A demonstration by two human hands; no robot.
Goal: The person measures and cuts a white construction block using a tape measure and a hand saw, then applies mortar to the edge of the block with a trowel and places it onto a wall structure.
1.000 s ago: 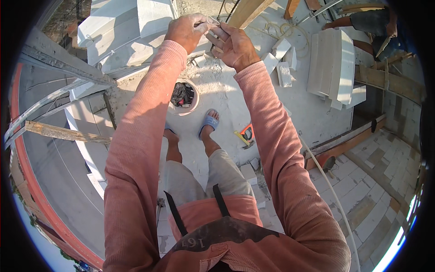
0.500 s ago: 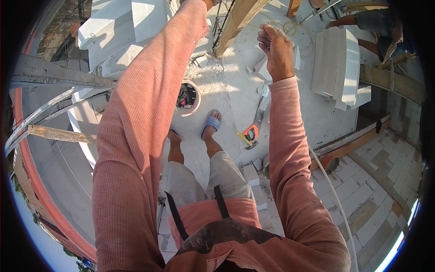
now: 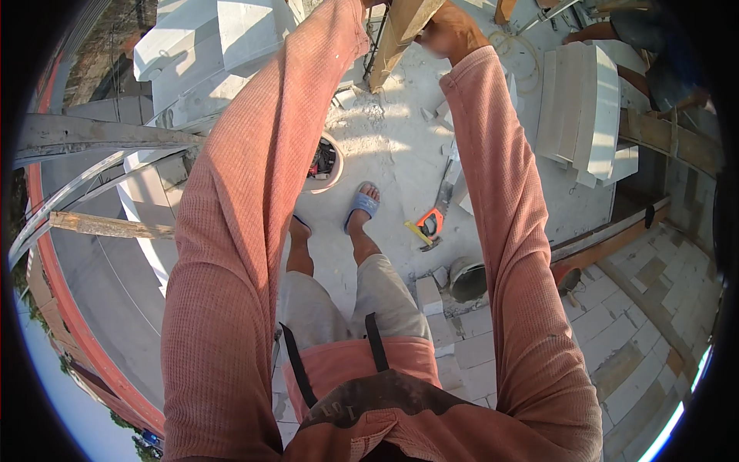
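Note:
A wooden post [image 3: 402, 37] slants down from the top edge, between my two hands. My right hand [image 3: 459, 31] is at its right side, seeming to touch it; the fingers are partly blurred and cut off by the top edge, so their grip cannot be made out. Only a sliver of my left hand [image 3: 372, 2] shows at the top, left of the post, beside thin dark steel bars [image 3: 374, 42]. Its fingers are out of sight.
A bucket [image 3: 329, 165] holding dark items stands near my feet. On the floor lie a handsaw [image 3: 437, 212] and a hammer [image 3: 426, 237]. White blocks [image 3: 573, 108] are stacked at right, more blocks [image 3: 192, 58] at far left. A dark bucket [image 3: 467, 279] sits nearby; another person [image 3: 670, 69] is at upper right.
My right hand has moved up and left, from open space to the post. My left arm has shifted slightly right. The dark bucket by my right arm has come into fuller view.

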